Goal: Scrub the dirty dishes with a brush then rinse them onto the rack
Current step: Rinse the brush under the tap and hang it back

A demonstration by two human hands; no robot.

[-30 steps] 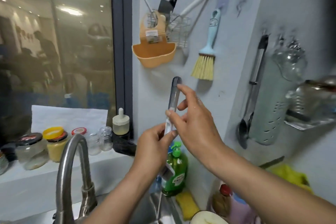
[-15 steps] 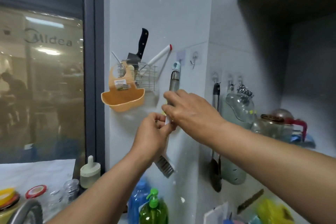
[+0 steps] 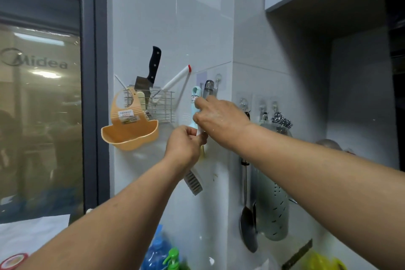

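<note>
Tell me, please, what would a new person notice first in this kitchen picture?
First, the two hands in the middle: the right hand and the left hand both hold a dish brush up against the white wall, its clear handle tip near a wall hook. To their left, an orange hanging caddy and a black-handled cleaver in a wire basket stand out.

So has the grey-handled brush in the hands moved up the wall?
Yes. The grey-handled brush rose; its tip now reaches the wall hook, above the hanging yellow-bristled brush's handle.
</note>
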